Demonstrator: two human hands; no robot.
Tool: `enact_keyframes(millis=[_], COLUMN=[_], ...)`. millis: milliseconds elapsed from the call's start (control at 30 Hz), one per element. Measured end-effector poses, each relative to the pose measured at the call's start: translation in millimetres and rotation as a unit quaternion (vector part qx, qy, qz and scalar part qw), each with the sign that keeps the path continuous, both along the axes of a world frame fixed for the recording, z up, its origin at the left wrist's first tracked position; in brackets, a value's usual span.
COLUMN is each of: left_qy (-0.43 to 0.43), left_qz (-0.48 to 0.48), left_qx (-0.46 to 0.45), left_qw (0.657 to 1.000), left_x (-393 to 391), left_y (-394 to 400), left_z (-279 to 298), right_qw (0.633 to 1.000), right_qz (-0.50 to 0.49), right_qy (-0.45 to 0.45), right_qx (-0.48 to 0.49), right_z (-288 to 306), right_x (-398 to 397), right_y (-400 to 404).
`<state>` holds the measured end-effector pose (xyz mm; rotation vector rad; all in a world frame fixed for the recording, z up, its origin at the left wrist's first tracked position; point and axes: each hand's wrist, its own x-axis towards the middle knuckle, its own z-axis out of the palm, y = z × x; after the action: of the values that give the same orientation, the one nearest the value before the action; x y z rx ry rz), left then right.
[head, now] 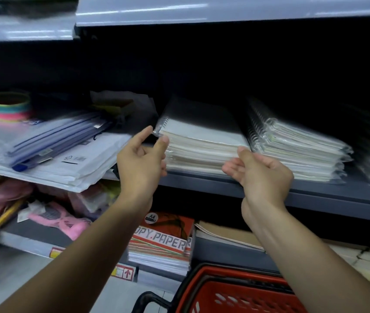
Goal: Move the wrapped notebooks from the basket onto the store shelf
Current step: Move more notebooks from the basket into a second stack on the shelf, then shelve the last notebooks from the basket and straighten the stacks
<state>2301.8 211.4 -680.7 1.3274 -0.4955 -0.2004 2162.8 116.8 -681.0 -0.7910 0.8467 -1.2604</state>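
A stack of plastic-wrapped spiral notebooks lies on the grey store shelf. My left hand is at the stack's front left corner, fingers apart, thumb just touching the top wrapper. My right hand is at the front right corner, palm up, fingers spread, holding nothing. A second stack of wrapped spiral notebooks lies to the right. The red basket with a black handle stands below, at the bottom edge; its inside is mostly hidden by my right forearm.
Left of the stack lie clear zip folders on white envelopes, with rolls of coloured tape behind. On the lower shelf are a copy paper pack, brown paper sheets and pink items. Another shelf hangs overhead.
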Motion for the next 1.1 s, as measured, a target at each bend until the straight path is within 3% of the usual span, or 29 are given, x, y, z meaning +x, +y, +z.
enact_keyframes(millis=[233,433,667,867,967,1100], left_qy=[0.009,0.042,0.099,0.198,0.202,0.102], left_qz=[-0.017,-0.062,-0.102,-0.152,-0.176,-0.226], left_qx=[0.022,0.066,0.154,0.269,0.326,0.441], left_qw=[1.000,0.995,0.978,0.930,0.907,0.862], left_x=[-49.7,-115.2,-177.3,-204.3,-217.4,-228.6], left_y=[41.3,81.7,117.3,113.9,104.9,105.8], left_z=[-3.4,-30.3,-102.8,-160.7,-186.3,-210.6], right_qw=[0.992,0.963,0.931,0.905,0.862,0.771], right_qz=[0.060,0.112,0.152,0.169,0.217,0.284], right_qy=[0.085,0.215,0.324,0.388,0.452,0.568], right_qx=[-0.068,-0.121,-0.074,0.048,0.072,0.054], right_z=[6.7,-13.3,-83.7,-149.8,-180.0,-211.8], right_x=[-67.4,-155.5,-251.4,-274.3,-270.2,-270.6], right_y=[27.4,65.7,96.7,91.5,87.6,89.2])
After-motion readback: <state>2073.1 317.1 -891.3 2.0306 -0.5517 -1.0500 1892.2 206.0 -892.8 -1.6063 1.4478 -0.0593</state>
